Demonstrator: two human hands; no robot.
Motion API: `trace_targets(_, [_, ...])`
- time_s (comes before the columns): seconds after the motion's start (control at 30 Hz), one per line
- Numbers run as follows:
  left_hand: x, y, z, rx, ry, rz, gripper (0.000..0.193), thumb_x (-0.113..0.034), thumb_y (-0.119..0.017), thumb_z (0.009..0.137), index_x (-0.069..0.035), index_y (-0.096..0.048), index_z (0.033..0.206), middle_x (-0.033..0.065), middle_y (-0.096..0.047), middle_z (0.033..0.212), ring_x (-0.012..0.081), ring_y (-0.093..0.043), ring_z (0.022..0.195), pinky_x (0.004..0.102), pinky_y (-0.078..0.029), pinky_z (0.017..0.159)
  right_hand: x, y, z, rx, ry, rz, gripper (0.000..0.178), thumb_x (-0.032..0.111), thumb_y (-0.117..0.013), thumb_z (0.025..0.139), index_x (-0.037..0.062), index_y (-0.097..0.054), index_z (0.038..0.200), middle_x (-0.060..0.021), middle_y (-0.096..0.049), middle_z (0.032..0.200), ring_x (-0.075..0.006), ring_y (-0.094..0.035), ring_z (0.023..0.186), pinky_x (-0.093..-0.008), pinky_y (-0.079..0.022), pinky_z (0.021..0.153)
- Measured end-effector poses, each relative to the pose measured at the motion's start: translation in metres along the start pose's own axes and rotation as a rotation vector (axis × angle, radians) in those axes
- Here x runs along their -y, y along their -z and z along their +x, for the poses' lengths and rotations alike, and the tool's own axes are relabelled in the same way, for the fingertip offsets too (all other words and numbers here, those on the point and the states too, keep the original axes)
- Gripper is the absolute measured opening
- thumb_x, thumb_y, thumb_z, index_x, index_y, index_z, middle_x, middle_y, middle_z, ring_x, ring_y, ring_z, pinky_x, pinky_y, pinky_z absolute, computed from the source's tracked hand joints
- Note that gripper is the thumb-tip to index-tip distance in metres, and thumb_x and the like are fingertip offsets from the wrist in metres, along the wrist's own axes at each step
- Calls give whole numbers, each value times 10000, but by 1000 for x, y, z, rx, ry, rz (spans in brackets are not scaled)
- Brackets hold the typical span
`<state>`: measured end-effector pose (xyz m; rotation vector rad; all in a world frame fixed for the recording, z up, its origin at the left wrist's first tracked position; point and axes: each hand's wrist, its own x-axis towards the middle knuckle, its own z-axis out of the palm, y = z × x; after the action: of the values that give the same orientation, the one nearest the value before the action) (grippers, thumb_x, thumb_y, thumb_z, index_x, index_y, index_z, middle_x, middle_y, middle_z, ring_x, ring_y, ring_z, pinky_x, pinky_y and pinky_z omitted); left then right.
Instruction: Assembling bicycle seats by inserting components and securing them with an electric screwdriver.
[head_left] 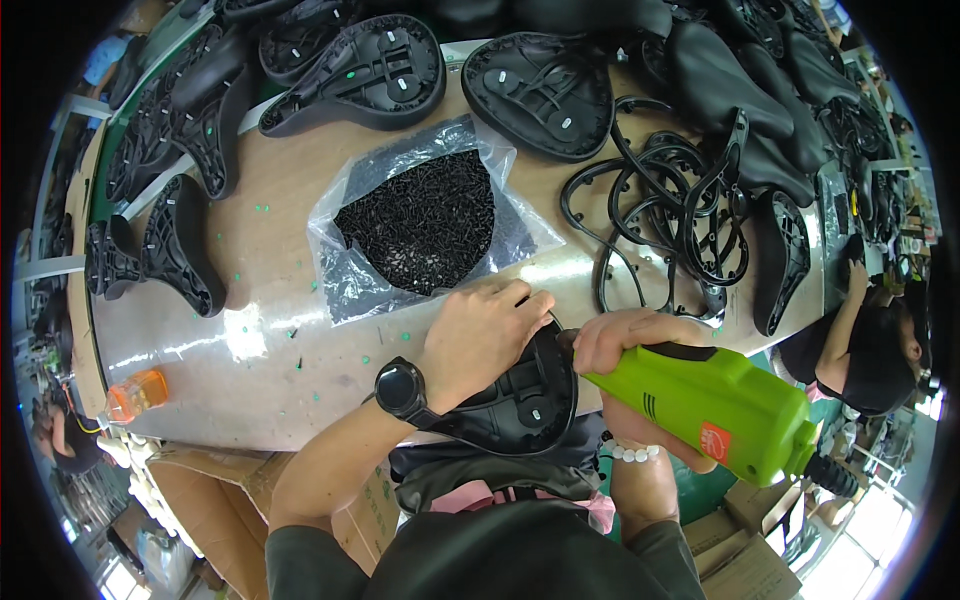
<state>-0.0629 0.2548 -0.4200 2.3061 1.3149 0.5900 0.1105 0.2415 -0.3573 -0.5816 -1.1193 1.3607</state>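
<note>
A black bicycle saddle [515,405] lies underside up at the table's near edge, against my body. My left hand [480,335], with a dark watch on its wrist, rests over the saddle's far side, its fingers curled at the rim; the fingertips are partly hidden. My right hand [625,345] is wrapped round a bright green power screwdriver [725,405] held nearly level. Its tip points left at the saddle's right side, where my fingers hide the bit. Just beyond the left hand, an open clear plastic bag [345,280] holds a heap of small black screws [425,220].
More saddles [385,75] line the far edge and the left of the table [270,370]. Black frame-like rings [660,200] lie tangled at the right. An orange bottle [137,395] stands at the left edge, above a cardboard box [205,490]. Another person [865,350] is at the right.
</note>
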Motion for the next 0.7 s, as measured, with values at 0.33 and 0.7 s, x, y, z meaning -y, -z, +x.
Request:
trace_targets(0.33, [-11,4,-4,56,11,57,140,-244,-627,914,-120,-632,981,56,-603,803,259,-664,759,392,-531,630,-10,6,-8,-91,-145,-50,1201,960,-587,545,-47,-503,1194,-154,-586,843,-266,-581,783,-403,-488,715])
trace_targets(0.7, [-5,5,-5,49,7,64,174,-236,-623,922,-121,-610,1052,64,-607,890,272,-666,789,400,-545,625,5,-7,-9,-60,-46,131,1018,759,-661,686,-18,-470,1316,-167,-586,965,-263,-554,888,-394,-441,822])
